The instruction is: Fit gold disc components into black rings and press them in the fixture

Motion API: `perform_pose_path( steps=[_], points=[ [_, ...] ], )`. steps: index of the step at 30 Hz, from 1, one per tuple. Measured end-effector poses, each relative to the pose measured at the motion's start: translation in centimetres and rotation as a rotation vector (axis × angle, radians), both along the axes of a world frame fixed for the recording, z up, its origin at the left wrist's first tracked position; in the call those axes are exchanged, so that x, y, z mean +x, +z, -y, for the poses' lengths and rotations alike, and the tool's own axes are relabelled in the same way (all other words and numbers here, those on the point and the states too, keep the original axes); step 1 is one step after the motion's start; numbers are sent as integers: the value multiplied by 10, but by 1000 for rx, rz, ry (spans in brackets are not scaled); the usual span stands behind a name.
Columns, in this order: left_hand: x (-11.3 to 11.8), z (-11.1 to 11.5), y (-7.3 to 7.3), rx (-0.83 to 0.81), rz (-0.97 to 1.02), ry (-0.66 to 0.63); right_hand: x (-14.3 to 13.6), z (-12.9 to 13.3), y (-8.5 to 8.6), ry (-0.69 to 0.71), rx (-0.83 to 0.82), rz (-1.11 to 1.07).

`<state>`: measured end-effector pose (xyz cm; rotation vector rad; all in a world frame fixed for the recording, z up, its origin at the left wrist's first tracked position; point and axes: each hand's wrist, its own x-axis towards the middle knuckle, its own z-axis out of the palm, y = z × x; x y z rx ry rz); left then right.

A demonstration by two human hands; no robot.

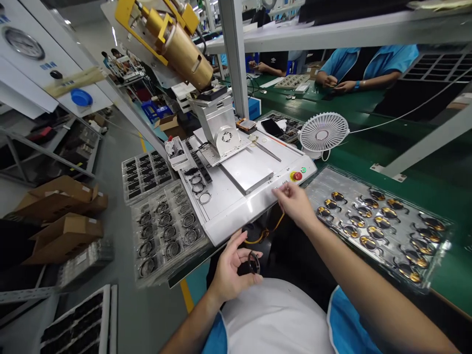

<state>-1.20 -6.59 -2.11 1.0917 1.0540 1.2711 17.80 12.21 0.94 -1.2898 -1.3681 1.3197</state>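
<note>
My left hand (233, 268) is low in front of my body. Thumb and fingers grip a thin dark ring (253, 263) by its rim, tilted on edge. My right hand (295, 201) reaches to the front edge of the white press machine (236, 214), fingers drawn together beside small switches (285, 183); whether they hold anything is hidden. A red button (297, 175) sits just right of them. On the machine's left side lie several similar rings (204, 197). The metal fixture (227, 140) stands below a gold cylindrical head (188, 61).
On the right, a clear tray (317, 184) holds several round amber parts with dark tails. Another clear tray (162, 268) at left carries several rings. A white fan (323, 132), tweezers (269, 151) and a phone (272, 128) lie beyond. Co-workers sit across the green table (363, 150).
</note>
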Motion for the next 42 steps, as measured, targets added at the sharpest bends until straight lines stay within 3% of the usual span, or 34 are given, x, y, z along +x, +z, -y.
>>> perform_pose_path(
  steps=[4,7,11,15,18,23,28,32,36,42],
  points=[
    [10,-2,-3,129,-358,-52,-6,76,-15,255,-136,-222],
    [16,-11,-4,215,-584,-172,-13,97,-15,223,-164,-367],
    [20,-19,-1,301,-529,-245,-9,87,-8,150,-192,-434],
    [18,-19,2,247,-268,-132,0,79,-3,164,-212,-420],
    [15,-17,1,218,-222,-129,1,81,-4,173,-216,-346],
    [11,-14,-4,252,-385,-183,-1,83,-11,173,-175,-239],
    [9,-10,-4,291,-724,-217,4,81,-12,278,-309,-319],
    [8,-9,2,247,-819,-283,7,82,-13,289,-350,-343],
    [5,-13,3,200,-642,-303,6,86,-15,199,-396,-377],
    [5,-20,-12,138,39,-1,5,95,-6,244,-507,-440]
  ],
)
